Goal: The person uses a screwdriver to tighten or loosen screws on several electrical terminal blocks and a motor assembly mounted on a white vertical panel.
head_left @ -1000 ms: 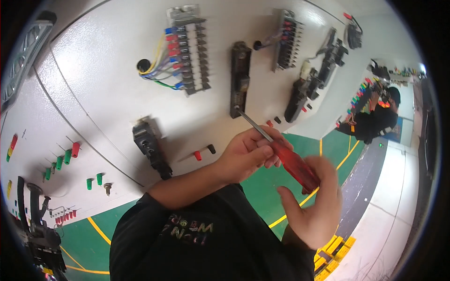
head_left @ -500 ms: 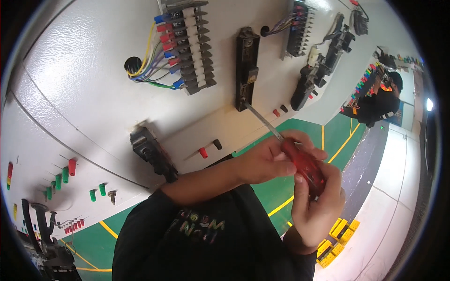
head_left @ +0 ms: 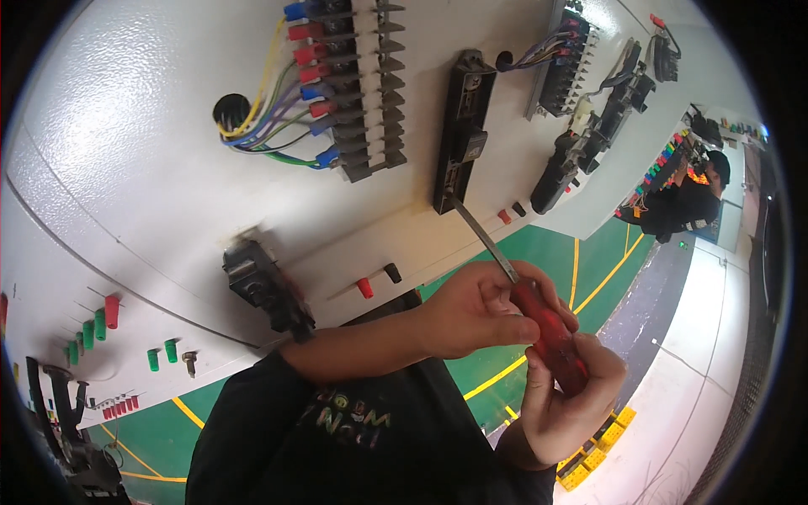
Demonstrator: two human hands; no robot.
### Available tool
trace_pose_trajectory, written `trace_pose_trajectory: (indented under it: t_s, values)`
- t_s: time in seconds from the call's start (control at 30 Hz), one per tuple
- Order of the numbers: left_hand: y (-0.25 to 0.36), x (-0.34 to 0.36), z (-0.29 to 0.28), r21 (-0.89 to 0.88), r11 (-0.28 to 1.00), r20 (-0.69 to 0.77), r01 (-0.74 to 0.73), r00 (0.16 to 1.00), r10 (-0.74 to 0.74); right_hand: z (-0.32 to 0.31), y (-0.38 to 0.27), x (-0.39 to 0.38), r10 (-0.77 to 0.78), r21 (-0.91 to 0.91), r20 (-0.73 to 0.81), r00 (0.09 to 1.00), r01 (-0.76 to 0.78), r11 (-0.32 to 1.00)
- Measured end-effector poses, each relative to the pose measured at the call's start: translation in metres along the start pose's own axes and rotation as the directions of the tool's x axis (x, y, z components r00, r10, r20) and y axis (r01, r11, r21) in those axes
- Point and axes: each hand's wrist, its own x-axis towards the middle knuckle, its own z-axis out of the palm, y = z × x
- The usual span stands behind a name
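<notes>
Both my hands are closed on a screwdriver with a red handle [head_left: 551, 337]. My left hand [head_left: 480, 307] wraps the front of the handle near the shaft, its forearm crossing from the left. My right hand [head_left: 572, 400] grips the handle's rear end. The flat metal shaft slants up and left, its tip against the lower end of a narrow black holder [head_left: 461, 126] on the pale panel [head_left: 185, 177]. Whether the tip sits in a screw slot is too small to tell. A screw shows at the holder's upper end.
Left of the holder is a black terminal block [head_left: 362, 93] with coloured wires. Another terminal block [head_left: 566, 71] sits right of it. A black fitting [head_left: 265, 282] juts out above my left forearm. Red and black terminals line the lower panel. A person [head_left: 690, 198] in black stands farther right.
The view has shifted slightly, so the panel parts appear moved. Both hands keep hold of the screwdriver, its tip staying at the holder's lower end; the right hand's grip has turned a little.
</notes>
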Motion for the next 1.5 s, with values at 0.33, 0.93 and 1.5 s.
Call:
trace_pose_trajectory:
  t_s: [0.33, 0.93, 1.5]
  values:
    - [-0.038, 0.017, -0.005, -0.344, 0.938, 0.178, 0.033, 0.984, 0.030, 0.002, 0.017, 0.002, 0.084, 0.147, 0.062, 0.995, -0.092, 0.985]
    - [-0.035, -0.010, -0.009, -0.193, 0.974, 0.014, -0.115, 0.993, 0.120, 0.006, 0.012, 0.002, -0.032, 0.080, 0.051, 0.998, 0.028, 0.996]
    - [-0.033, -0.005, -0.007, -0.157, 0.975, 0.057, -0.157, 0.984, 0.168, -0.010, 0.020, -0.001, -0.032, 0.335, 0.028, 0.999, 0.020, 0.942]
